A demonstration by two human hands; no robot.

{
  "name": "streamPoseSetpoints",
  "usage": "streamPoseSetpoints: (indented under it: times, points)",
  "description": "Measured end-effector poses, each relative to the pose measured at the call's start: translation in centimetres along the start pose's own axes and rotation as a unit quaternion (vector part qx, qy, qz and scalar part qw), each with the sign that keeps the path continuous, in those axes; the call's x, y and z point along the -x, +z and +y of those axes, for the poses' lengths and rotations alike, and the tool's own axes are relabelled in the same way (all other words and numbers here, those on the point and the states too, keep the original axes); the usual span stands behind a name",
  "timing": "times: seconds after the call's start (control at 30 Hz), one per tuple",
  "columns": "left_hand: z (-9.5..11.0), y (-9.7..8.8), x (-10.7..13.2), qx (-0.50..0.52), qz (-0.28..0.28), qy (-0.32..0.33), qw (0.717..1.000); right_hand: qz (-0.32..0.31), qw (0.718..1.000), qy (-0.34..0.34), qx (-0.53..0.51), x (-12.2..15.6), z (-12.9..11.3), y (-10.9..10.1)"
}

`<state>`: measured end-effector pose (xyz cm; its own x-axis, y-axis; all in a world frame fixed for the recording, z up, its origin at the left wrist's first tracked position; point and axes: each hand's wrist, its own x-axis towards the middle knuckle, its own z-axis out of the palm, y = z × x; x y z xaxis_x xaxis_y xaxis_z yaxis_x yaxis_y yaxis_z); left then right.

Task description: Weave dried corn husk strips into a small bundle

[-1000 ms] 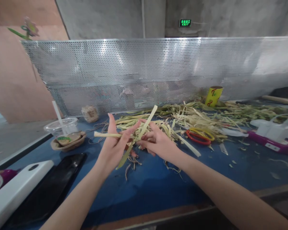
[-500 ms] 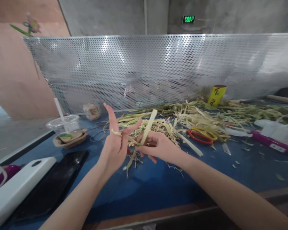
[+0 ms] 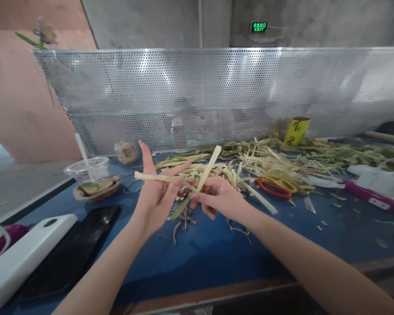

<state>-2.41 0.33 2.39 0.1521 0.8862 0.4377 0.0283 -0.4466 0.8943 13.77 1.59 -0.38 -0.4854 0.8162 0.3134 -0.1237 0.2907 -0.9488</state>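
Note:
My left hand (image 3: 155, 199) pinches a pale dried plant strip (image 3: 153, 176) between its thumb and fingers, while other fingers stretch up and out. The strip lies almost level and its free end juts left past the hand. Close by on the right, my right hand (image 3: 221, 199) grips a second, flat pale-green strip (image 3: 210, 166) that points up and to the right. The strips cross between the two hands, and a greener leaf end (image 3: 180, 211) hangs below. How they are joined there is hidden by my fingers. Thin stringy roots (image 3: 184, 218) show beneath.
Dried stalks and leaves (image 3: 269, 159) heap along the perforated metal screen (image 3: 203, 87). Red and yellow rings (image 3: 276, 187) and a yellow tube (image 3: 296, 131) lie right. Left are a black phone (image 3: 75, 249), a white device (image 3: 29, 258), a plastic cup (image 3: 88, 168) and a brown bowl (image 3: 96, 194).
The strip at my left hand now extends out to the left, where only a short bit showed. My left thumb has come down onto it. The right hand's strip has shifted slightly right.

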Motion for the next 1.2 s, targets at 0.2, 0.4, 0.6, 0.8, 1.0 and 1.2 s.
streamPoseSetpoints:
  times: [0.2, 0.4, 0.6, 0.8, 1.0, 1.2]
  points:
    - [-0.1, -0.2, -0.2, -0.090, -0.091, -0.034, 0.991, 0.061, 0.997, -0.038, -0.031, -0.4, 0.6, -1.0]
    - [0.2, -0.1, 0.0, -0.134, -0.098, -0.051, 0.985, 0.111, 0.993, -0.036, -0.023, -0.4, -0.2, -0.9]
    - [0.8, 0.2, 0.1, -0.040, -0.082, -0.113, 0.989, 0.156, 0.982, -0.019, -0.104, -0.4, -0.9, -0.8]
    - [0.5, -0.4, 0.1, -0.019, -0.089, -0.100, 0.991, 0.068, 0.990, 0.028, -0.123, -0.4, -1.0, -1.1]
    - [-0.3, 0.8, 0.3, 0.014, -0.030, -0.029, 0.999, 0.037, 0.999, -0.016, -0.022, 0.0, -0.6, -0.1]
    - [-0.7, 1.2, 0.3, 0.002, -0.019, -0.003, 1.000, 0.048, 0.998, -0.008, 0.031, 0.5, -1.0, -0.1]
